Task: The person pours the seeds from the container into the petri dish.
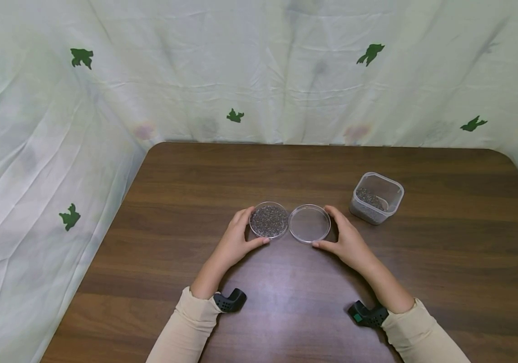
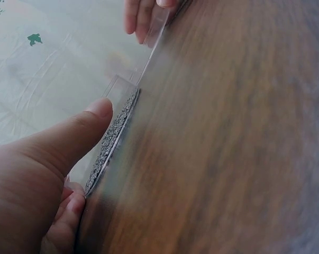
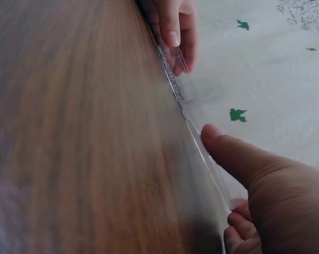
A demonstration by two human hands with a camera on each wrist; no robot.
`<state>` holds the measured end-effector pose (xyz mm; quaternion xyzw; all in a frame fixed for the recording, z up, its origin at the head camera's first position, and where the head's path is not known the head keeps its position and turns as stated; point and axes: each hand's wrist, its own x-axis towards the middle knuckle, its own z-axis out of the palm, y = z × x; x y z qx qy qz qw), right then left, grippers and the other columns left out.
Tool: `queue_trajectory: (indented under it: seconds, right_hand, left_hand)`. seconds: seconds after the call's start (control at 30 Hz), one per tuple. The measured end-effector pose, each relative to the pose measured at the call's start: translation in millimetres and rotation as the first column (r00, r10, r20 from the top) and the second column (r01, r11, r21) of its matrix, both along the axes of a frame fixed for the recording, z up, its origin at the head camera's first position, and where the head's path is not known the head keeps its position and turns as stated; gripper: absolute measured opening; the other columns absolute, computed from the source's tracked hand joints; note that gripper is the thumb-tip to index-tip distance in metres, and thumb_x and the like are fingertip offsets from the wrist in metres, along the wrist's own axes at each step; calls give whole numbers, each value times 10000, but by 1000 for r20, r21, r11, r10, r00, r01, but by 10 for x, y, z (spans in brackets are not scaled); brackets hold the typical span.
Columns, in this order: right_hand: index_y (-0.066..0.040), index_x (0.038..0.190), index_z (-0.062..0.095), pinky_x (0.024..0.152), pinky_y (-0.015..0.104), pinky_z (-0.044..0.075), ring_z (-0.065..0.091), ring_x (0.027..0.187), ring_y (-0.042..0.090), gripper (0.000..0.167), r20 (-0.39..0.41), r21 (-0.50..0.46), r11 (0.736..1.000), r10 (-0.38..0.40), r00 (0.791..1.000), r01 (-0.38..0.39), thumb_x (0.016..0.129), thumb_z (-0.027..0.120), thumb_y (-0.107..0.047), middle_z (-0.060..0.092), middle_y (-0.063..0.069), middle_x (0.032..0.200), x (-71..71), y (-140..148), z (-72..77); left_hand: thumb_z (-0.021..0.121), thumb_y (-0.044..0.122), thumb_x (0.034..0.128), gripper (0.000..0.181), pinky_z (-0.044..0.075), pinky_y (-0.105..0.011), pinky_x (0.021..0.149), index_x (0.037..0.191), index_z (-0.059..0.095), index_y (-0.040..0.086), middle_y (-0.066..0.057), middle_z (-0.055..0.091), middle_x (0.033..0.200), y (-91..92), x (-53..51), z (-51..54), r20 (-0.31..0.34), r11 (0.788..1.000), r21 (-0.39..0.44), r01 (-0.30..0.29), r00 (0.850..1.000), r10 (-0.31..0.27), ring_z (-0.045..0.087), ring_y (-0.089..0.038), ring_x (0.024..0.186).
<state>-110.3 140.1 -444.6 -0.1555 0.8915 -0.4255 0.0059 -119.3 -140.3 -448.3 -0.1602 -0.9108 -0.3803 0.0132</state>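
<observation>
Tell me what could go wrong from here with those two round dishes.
A tilt of the filled dish in the left hand could scatter its grains, which look uncovered, onto the table.

The right hand holds the empty clear dish right beside it, so a careless nudge might jolt the grains.

A wide swing of the right hand might knock the open tub standing beyond it.

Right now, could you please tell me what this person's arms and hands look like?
The left hand and right hand are ungloved. The left sleeve and right sleeve are beige. The left wrist device and right wrist device are black, the latter with a green patch.
</observation>
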Motion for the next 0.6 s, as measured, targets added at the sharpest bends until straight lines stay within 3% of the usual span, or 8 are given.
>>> queue_trajectory:
  seconds: [0.6]
  right_hand:
    - [1,1345,307,1009,389,268,323,1257,272,869,-80,-197,980,3,997,-19,647,809,-125,384,158,1349,-20,-51,4]
  left_hand:
    - [775,295,693,853,283,-417,996,1348,334,-31,-202,388,1295,-6,4,4,1,1000,4,-4,1000,4,355,-304,1203]
